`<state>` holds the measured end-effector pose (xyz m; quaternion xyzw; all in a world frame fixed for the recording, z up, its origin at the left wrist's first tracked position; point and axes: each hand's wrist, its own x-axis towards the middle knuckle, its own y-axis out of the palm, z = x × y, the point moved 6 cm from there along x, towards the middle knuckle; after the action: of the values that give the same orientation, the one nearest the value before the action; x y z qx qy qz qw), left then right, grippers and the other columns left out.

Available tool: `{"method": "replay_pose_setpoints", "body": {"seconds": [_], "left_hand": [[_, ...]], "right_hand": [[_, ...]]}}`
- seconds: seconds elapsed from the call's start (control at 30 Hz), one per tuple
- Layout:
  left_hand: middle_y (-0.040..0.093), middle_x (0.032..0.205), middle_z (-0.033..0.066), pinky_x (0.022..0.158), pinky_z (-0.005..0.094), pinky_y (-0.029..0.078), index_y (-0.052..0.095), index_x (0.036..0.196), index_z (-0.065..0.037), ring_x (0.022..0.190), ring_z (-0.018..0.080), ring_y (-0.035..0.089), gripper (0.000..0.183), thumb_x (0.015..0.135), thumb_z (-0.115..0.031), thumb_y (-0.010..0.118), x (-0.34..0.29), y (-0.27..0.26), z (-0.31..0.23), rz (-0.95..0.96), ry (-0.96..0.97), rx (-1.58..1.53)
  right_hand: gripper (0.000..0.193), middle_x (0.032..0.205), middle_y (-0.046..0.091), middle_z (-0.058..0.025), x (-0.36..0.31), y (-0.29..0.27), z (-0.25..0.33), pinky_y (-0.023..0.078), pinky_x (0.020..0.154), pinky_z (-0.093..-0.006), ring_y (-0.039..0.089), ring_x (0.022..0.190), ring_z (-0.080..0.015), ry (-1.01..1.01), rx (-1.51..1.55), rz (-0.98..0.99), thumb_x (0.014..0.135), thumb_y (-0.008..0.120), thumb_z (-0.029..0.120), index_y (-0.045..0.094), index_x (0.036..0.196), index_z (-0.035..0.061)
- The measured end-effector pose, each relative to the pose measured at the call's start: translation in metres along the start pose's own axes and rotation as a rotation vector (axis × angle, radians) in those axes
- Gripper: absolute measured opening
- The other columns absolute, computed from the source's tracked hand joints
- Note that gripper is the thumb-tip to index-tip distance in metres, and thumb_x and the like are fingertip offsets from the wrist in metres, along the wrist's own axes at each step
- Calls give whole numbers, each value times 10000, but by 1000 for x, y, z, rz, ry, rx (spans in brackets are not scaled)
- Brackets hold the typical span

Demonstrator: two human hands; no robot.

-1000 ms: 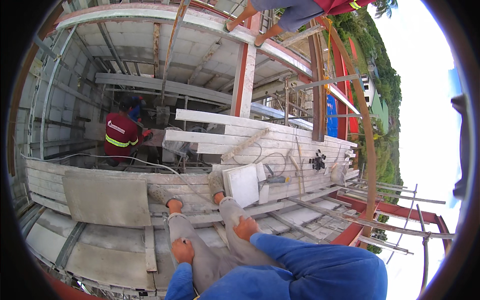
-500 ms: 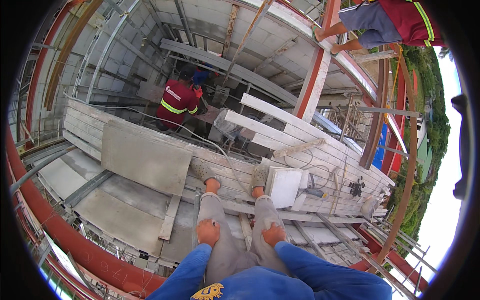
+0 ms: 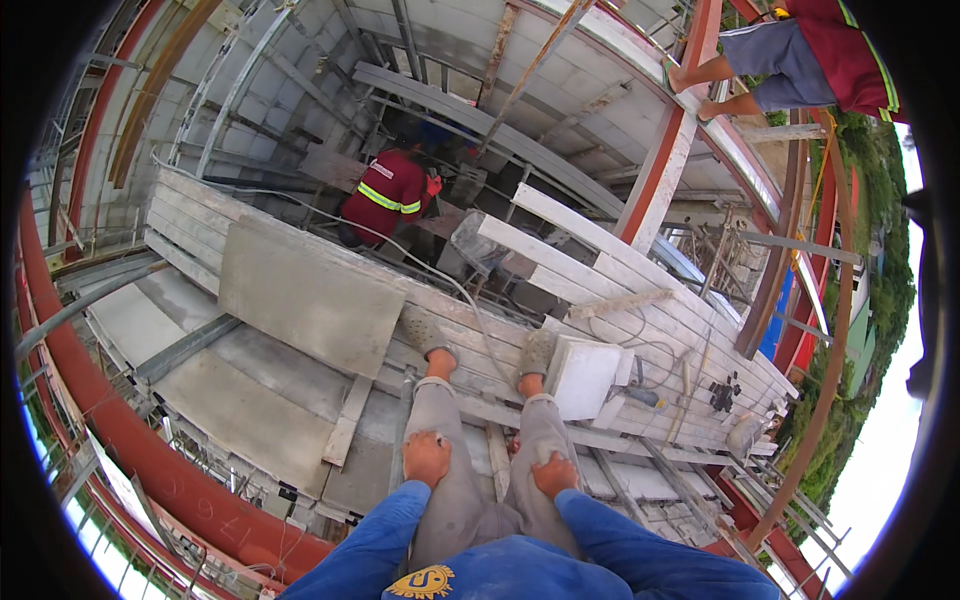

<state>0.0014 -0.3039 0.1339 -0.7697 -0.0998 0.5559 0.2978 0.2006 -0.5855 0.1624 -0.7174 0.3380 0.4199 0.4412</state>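
Observation:
My left hand (image 3: 427, 457) rests on my left trouser leg (image 3: 432, 510) near the knee, holding nothing; part of its fingers is turned out of sight. On the other leg, my right hand (image 3: 555, 474) lies with its fingers apart on the grey cloth, also without any object. Both my feet, in grey clogs (image 3: 427, 330), stand on whitish planks (image 3: 470, 345). Beside my right foot is a white square slab (image 3: 578, 377), with a power tool (image 3: 640, 396) right of it. A large grey board (image 3: 305, 300) lies left of my left foot.
Beyond the planks is a drop, where a person in a maroon shirt (image 3: 388, 195) works lower down. Another person (image 3: 790, 60) stands on a steel beam (image 3: 655, 180) at upper right. A cable (image 3: 400, 248) crosses the planks. A red pipe (image 3: 230, 515) curves along the left.
The view has swung slightly, so the surroundings sit farther right. The person below has bent lower. My hands stay on my legs.

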Motion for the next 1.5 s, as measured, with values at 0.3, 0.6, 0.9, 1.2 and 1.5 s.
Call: {"method": "replay_pose_setpoints", "body": {"seconds": [0.3,0.6,0.9,1.2,1.5], "left_hand": [[731,1234,120,1046,540,473,756,1153,-70,1213,337,633,373,1006,-368,585,-2,-2,1,28,-6,-22],[736,1170,102,1007,532,492,763,1120,-87,1167,331,646,340,1005,-359,596,-1,-3,0,-23,13,2],[767,1169,159,973,540,524,772,1106,-90,1142,383,677,360,976,-407,660,27,15,33,66,-82,-276],[789,1078,196,925,467,569,763,1129,-39,1004,395,747,403,974,-404,691,132,-9,79,-35,-163,-735],[725,1142,80,800,422,557,636,1369,-91,954,213,692,528,1044,-507,643,203,-37,93,168,-404,-1329]], "right_hand": [[773,1321,653,-383,5,7,-2,521,1086,-571,659,1247,-536,-11,-35,-21,967,669,581,555,1422,-33],[767,1300,666,-391,9,4,-2,519,1093,-568,660,1249,-531,-34,-32,-45,965,676,569,557,1452,-11],[814,1410,610,-378,14,-6,4,488,1133,-567,610,1327,-529,-15,-60,40,981,657,582,511,1541,10],[673,1366,662,-326,69,-55,79,511,1108,-523,636,1302,-498,-208,-24,-58,997,672,490,619,1453,-3],[483,966,781,-124,135,-124,171,577,832,-408,747,911,-270,-456,727,14,1026,678,449,774,1208,11]]}}
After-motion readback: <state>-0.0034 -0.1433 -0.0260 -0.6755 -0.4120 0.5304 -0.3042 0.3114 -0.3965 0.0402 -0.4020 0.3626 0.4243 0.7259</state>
